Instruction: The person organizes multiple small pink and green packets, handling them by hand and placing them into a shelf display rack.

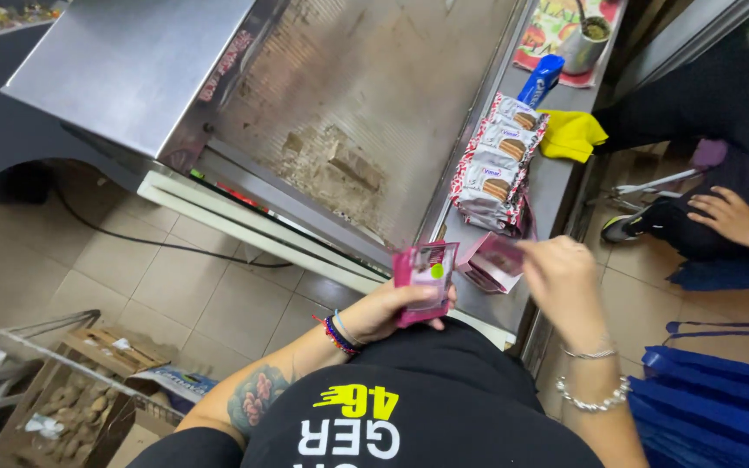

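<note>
The left hand [383, 314] pinches a small pink packet [426, 279] by its lower edge, fingers closed round it and face turned up toward the camera, so the front can be read. The right hand [563, 276] is closed on a second pink packet [494, 260], tilted just above the steel counter [556, 186] (blurred, so the exact finger hold is hard to tell). Further along the counter lies a stack of biscuit packs [496, 165], touching a yellow cloth [572, 134]; beyond it a blue packet [541, 80]. Another person's hand [730, 217] rests well apart at the right.
</note>
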